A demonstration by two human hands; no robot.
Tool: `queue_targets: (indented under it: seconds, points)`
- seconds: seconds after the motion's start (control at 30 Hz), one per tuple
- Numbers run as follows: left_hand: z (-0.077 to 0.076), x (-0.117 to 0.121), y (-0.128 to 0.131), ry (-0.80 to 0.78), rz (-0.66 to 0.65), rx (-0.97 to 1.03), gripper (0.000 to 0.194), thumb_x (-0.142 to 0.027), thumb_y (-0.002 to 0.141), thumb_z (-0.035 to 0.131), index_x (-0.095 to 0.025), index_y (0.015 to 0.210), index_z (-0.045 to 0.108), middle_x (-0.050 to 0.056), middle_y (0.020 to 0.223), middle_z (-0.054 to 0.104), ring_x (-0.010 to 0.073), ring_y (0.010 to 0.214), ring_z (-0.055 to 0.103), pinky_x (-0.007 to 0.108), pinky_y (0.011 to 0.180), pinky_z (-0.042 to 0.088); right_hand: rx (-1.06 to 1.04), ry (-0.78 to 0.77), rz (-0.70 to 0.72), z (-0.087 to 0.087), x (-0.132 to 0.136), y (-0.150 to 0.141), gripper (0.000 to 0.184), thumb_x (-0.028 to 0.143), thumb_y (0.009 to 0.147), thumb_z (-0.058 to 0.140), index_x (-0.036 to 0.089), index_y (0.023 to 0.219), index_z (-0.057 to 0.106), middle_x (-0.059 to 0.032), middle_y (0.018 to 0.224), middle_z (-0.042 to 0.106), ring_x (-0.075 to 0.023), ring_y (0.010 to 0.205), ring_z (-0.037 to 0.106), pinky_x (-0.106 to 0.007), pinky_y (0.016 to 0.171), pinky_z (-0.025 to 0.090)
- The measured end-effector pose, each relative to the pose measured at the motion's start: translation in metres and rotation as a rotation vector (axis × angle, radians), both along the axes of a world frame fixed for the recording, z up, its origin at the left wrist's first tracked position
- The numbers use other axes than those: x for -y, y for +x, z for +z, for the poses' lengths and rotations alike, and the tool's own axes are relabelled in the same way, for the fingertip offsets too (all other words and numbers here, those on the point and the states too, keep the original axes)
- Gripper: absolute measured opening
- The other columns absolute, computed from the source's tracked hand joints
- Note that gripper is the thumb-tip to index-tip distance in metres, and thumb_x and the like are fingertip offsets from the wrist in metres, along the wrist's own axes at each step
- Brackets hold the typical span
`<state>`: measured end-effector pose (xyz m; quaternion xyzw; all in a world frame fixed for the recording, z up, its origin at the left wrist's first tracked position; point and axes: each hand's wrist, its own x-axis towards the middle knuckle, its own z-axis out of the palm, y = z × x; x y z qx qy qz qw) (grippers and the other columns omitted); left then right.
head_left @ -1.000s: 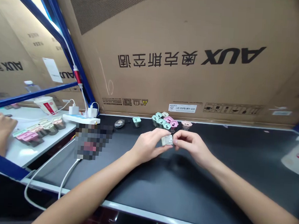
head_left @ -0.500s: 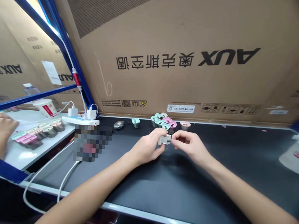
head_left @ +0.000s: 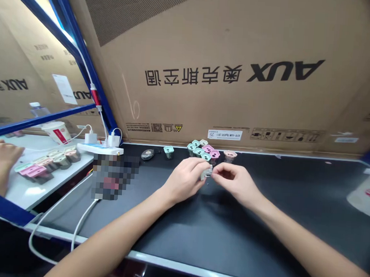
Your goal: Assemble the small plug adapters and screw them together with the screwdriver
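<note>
My left hand [head_left: 185,177] is closed around a small pale, partly clear plastic piece [head_left: 206,172], which sticks out past the fingertips. My right hand [head_left: 234,182] pinches thumb and index finger together at the right edge of that piece; anything between those fingertips is too small to make out. Behind my hands stands a cluster of small cups with mint and pink tops [head_left: 207,149], each top with two dark holes, like two-hole pencil sharpeners. One mint-topped cup [head_left: 168,149] stands apart to the left, and a peach-topped one [head_left: 230,154] to the right.
A large cardboard box [head_left: 187,100] walls off the back of the black table [head_left: 228,243]. To the left are a round dark object [head_left: 147,154], a white power strip [head_left: 100,149] and cables. A white bag [head_left: 368,193] stands at right. Another person's hand [head_left: 1,155] is at the neighbouring table.
My left hand has turned over the pale piece, its fingers now covering more of it. My right hand stays pinched at the piece's edge, almost unmoved.
</note>
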<state>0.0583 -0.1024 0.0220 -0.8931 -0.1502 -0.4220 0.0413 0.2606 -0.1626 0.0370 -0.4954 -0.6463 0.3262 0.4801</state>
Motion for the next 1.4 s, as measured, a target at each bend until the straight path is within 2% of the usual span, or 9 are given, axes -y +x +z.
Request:
queue_targets:
  seconds: [0.37, 0.7, 1.1, 1.27, 1.4]
  points:
    - [-0.001, -0.002, 0.002, 0.046, 0.000, 0.008, 0.027, -0.015, 0.093, 0.056, -0.019, 0.120, 0.055, 0.013, 0.118, 0.069, 0.0244, 0.113, 0.067, 0.041, 0.096, 0.059, -0.036, -0.042, -0.025, 0.001, -0.001, -0.002, 0.033, 0.051, 0.078, 0.077, 0.019, 0.076, 0.072, -0.0015, 0.068, 0.065, -0.0160, 0.064, 0.056, -0.031, 0.063, 0.047]
    - [-0.003, -0.004, 0.002, 0.112, 0.006, -0.023, 0.024, -0.013, 0.093, 0.055, -0.018, 0.117, 0.057, 0.013, 0.117, 0.068, 0.0227, 0.111, 0.067, 0.036, 0.094, 0.060, -0.046, -0.089, -0.012, -0.002, -0.005, 0.002, 0.037, 0.051, 0.075, 0.082, 0.018, 0.072, 0.066, 0.0002, 0.067, 0.063, -0.0142, 0.064, 0.053, -0.030, 0.063, 0.044]
    - [-0.003, -0.002, 0.002, 0.097, 0.008, -0.004, 0.023, -0.015, 0.094, 0.057, -0.018, 0.117, 0.059, 0.011, 0.117, 0.070, 0.0210, 0.109, 0.067, 0.034, 0.093, 0.060, -0.343, -0.214, 0.071, -0.010, -0.009, -0.004, 0.046, 0.041, 0.066, 0.091, 0.021, 0.087, 0.055, 0.0041, 0.080, 0.061, -0.0141, 0.069, 0.064, -0.033, 0.068, 0.057]
    - [-0.003, 0.000, 0.000, 0.106, 0.023, -0.030, 0.019, -0.019, 0.095, 0.059, -0.019, 0.113, 0.064, 0.011, 0.122, 0.069, 0.0203, 0.109, 0.069, 0.032, 0.091, 0.061, -0.438, -0.249, 0.153, -0.011, -0.006, -0.008, 0.043, 0.045, 0.074, 0.086, 0.021, 0.099, 0.060, 0.0010, 0.088, 0.066, -0.0142, 0.072, 0.066, -0.033, 0.071, 0.059]
    - [-0.003, 0.002, -0.002, 0.092, 0.004, -0.019, 0.018, -0.020, 0.097, 0.060, -0.022, 0.113, 0.067, 0.010, 0.131, 0.065, 0.0160, 0.103, 0.071, 0.027, 0.087, 0.062, -0.482, -0.304, 0.199, -0.008, -0.002, -0.008, 0.040, 0.045, 0.079, 0.083, 0.021, 0.104, 0.062, 0.0001, 0.085, 0.068, -0.0134, 0.070, 0.065, -0.033, 0.074, 0.059]
